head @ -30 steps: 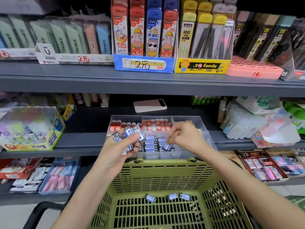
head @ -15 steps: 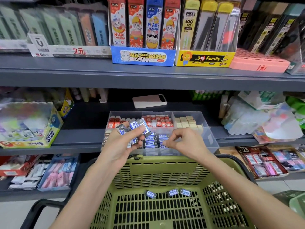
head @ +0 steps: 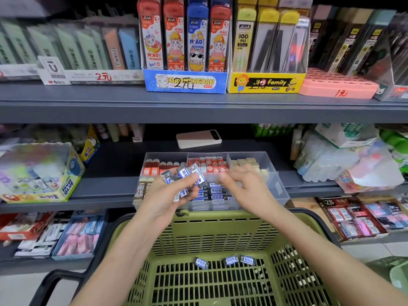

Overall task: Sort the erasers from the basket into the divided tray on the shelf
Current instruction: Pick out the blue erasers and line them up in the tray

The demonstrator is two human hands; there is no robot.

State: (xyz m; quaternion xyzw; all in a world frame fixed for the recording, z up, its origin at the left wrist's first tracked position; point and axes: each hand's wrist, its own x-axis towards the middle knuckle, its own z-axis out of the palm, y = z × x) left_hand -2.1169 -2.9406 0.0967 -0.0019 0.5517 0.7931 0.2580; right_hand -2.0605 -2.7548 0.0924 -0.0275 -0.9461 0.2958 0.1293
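The left hand [head: 167, 195] grips a fanned bunch of small blue-and-white wrapped erasers [head: 184, 178], and the right hand [head: 245, 187] hovers beside it, fingers loosely curled and seemingly empty. Both hang over the clear plastic divided tray [head: 277, 186] on the grey shelf [head: 106, 187]. Three loose erasers [head: 230, 260] lie in the green slatted plastic basket [head: 209, 226] below.

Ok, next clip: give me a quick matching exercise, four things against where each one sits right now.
Things:
1. pink phone
2. beige erasers
3. fanned blue-label erasers
4. three loose erasers

Places:
A. basket floor
B. left hand
C. tray, rear right compartment
D. shelf behind the tray

Pairs: 1-D, 2-C, 3-B, 4-A
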